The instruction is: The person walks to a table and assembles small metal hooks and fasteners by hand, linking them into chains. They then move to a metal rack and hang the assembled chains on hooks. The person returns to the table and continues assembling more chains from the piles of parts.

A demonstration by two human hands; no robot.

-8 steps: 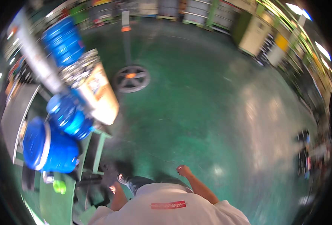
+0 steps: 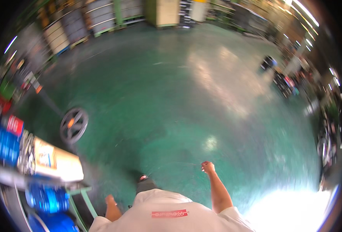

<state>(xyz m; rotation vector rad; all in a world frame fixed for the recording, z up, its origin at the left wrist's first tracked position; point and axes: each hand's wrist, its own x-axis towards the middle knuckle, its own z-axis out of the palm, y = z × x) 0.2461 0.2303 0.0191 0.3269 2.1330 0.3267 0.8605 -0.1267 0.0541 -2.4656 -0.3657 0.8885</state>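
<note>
Two bare hands — right hand (image 2: pixel 207 167) fisted over green floor (image 2: pixel 171 100), left hand (image 2: pixel 109 199) fingers' state unclear.

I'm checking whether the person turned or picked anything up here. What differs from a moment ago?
The view swung right: the blue drums, the cardboard box and the round wheel-shaped base slid toward the left edge. The right hand swung farther out. Both hands, the left hand included, stay empty above the green floor.
</note>
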